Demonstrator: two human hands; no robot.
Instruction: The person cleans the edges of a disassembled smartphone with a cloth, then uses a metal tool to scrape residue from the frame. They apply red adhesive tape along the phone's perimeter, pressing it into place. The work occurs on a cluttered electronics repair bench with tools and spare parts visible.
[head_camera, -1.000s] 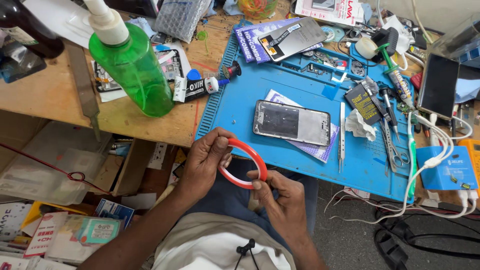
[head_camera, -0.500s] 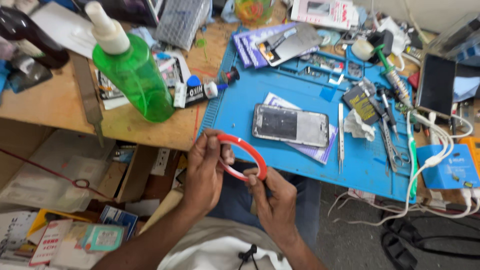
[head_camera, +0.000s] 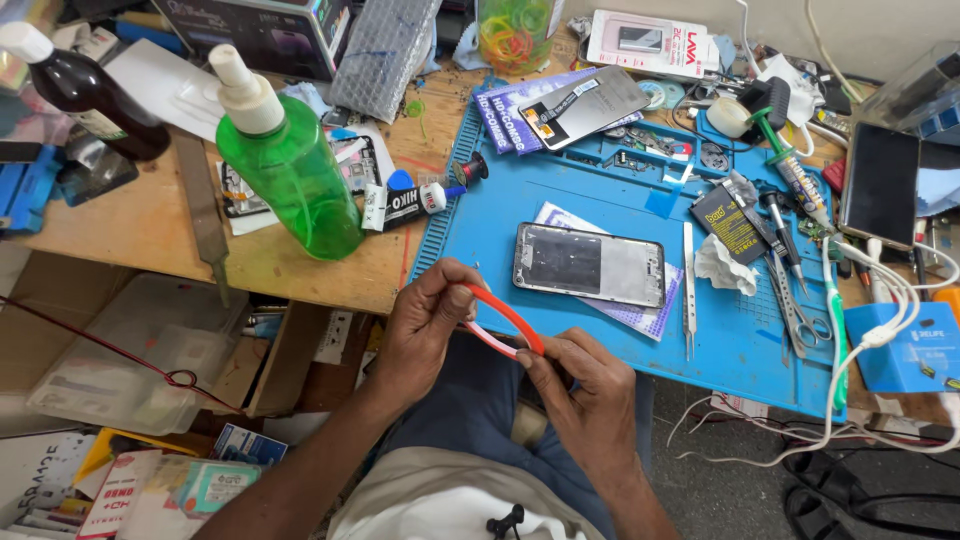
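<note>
Both hands have lifted the red tape ring (head_camera: 503, 322) a little closer to the blue mat's (head_camera: 620, 330) near edge since a moment ago; the left hand (head_camera: 432, 322) pinches the ring's left side, fingers closed on it; the right hand (head_camera: 590, 400) grips its lower right end, fingers also closed; the ring sits between them over the lap, just below the phone (head_camera: 590, 264) lying on the mat; a green bottle (head_camera: 290, 170) stands on the counter (head_camera: 150, 225) to the left.
</note>
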